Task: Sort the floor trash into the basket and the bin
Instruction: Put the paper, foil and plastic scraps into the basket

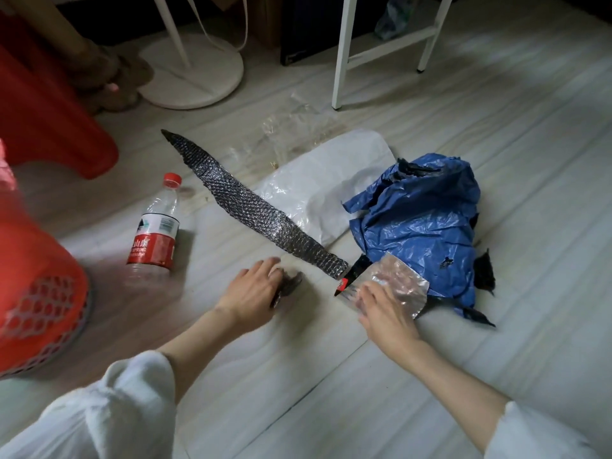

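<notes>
On pale wood-grain floor [496, 144], items as follows.

Near centre: left hand [255, 289], palm down, grip curled round small dark scrap [291, 286]; scrap partly hidden under fingers, resting on floor.

Right of that: right hand [384, 309], fingers spread and laid flat on silvery foil wrapper [397, 279]; grip pressing, not pinching. Wrapper overlapping lower left edge of crumpled blue bag [420, 220]; small black-and-red piece [344, 283] touching wrapper's left edge.

Between hands and far wall: long dark bubble strip [251, 202], lying diagonally from upper left to lower right, near end just beside black-and-red piece. Under strip's middle: white bag [331, 180], flat, its right side covered by blue bag. Beyond white bag: clear film [291, 130], crinkled, hard to trace at edges.

Left of strip: clear bottle [155, 226], red cap, red-and-white label, lying on its side, cap pointing away.

Far left edge: red mesh basket [36, 293], blurred. Above it: red stool [46, 111].

Background: round white stand base [195, 77], white frame legs [344, 54], brown slippers [109, 81] beside base.

Foreground: white fleece sleeves [109, 409] on both forearms.
</notes>
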Demonstrator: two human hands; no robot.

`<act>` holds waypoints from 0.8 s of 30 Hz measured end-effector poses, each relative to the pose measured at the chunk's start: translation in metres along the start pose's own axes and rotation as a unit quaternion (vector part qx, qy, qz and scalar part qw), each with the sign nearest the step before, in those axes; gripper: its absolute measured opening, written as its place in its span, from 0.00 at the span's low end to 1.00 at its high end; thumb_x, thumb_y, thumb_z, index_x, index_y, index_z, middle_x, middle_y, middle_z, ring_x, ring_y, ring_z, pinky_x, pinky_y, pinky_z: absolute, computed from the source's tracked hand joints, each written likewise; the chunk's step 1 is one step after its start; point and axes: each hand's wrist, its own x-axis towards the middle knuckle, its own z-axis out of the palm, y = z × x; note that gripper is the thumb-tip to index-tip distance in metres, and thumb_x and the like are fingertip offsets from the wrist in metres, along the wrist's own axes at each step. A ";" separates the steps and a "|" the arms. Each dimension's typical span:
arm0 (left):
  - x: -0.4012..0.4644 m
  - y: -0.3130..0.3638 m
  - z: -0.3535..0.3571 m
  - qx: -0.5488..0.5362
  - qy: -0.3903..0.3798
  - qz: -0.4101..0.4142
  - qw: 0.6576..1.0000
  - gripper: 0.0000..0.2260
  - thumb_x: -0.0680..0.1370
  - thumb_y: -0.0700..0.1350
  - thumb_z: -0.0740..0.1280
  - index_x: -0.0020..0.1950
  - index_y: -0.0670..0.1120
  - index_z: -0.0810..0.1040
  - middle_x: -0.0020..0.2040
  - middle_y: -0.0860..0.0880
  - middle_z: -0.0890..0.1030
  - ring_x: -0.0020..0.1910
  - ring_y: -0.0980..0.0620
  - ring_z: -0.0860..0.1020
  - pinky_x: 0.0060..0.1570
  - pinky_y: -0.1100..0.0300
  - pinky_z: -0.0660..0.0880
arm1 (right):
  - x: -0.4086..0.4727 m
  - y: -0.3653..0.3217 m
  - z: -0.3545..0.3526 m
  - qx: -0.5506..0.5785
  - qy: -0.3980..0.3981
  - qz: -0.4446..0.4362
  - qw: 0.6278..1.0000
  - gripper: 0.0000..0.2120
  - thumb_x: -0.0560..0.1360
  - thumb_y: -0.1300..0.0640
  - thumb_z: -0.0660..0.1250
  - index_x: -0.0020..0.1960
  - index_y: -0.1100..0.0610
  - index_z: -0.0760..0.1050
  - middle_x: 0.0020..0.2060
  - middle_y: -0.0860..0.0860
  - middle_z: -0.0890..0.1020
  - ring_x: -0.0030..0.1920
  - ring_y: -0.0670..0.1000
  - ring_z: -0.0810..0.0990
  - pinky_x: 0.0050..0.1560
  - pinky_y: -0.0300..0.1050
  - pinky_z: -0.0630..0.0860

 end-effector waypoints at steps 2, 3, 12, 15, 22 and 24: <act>0.017 0.002 -0.007 0.053 -0.036 -0.020 0.998 0.16 0.77 0.43 0.57 0.65 0.42 0.64 0.77 0.43 0.47 0.75 0.44 0.52 0.67 0.51 0.62 | 0.007 0.013 0.002 -0.029 0.045 -0.003 0.999 0.20 0.51 0.67 0.78 0.43 0.62 0.81 0.42 0.54 0.80 0.45 0.56 0.81 0.44 0.49 0.81; 0.026 0.004 -0.009 0.071 -0.041 -0.023 0.996 0.16 0.77 0.41 0.56 0.65 0.43 0.63 0.77 0.42 0.43 0.76 0.43 0.47 0.69 0.49 0.58 | 0.007 0.013 0.000 -0.048 0.056 0.000 0.997 0.20 0.47 0.68 0.78 0.38 0.60 0.82 0.38 0.52 0.82 0.42 0.55 0.82 0.41 0.48 0.81; 0.045 -0.006 0.003 0.098 -0.090 -0.028 0.991 0.17 0.77 0.41 0.57 0.66 0.45 0.67 0.76 0.42 0.50 0.76 0.42 0.45 0.72 0.39 0.44 | -0.001 -0.004 0.006 0.145 -0.025 -0.033 0.989 0.10 0.77 0.61 0.61 0.53 0.61 0.79 0.69 0.53 0.69 0.71 0.54 0.65 0.71 0.42 0.57; 0.026 -0.004 0.020 0.049 0.029 0.000 0.998 0.11 0.71 0.38 0.65 0.53 0.43 0.76 0.61 0.39 0.73 0.63 0.40 0.72 0.64 0.45 0.65 | 0.000 0.000 0.010 0.211 -0.028 -0.012 0.977 0.10 0.77 0.61 0.59 0.50 0.63 0.78 0.69 0.54 0.69 0.68 0.53 0.68 0.68 0.42 0.63; 0.000 0.000 0.024 0.043 0.067 -0.009 0.997 0.11 0.64 0.42 0.74 0.40 0.48 0.74 0.34 0.50 0.79 0.37 0.50 0.79 0.45 0.61 0.68 | 0.005 0.000 -0.008 0.219 -0.064 0.068 0.971 0.08 0.78 0.60 0.58 0.52 0.60 0.74 0.56 0.55 0.79 0.58 0.56 0.76 0.56 0.47 0.71; -0.005 0.004 0.022 0.028 0.015 -0.053 0.998 0.10 0.75 0.39 0.62 0.56 0.44 0.71 0.49 0.46 0.80 0.52 0.46 0.76 0.51 0.57 0.70 | 0.006 -0.004 -0.012 0.219 -0.078 0.091 0.968 0.04 0.79 0.59 0.55 0.47 0.56 0.68 0.49 0.56 0.78 0.54 0.57 0.76 0.50 0.47 0.68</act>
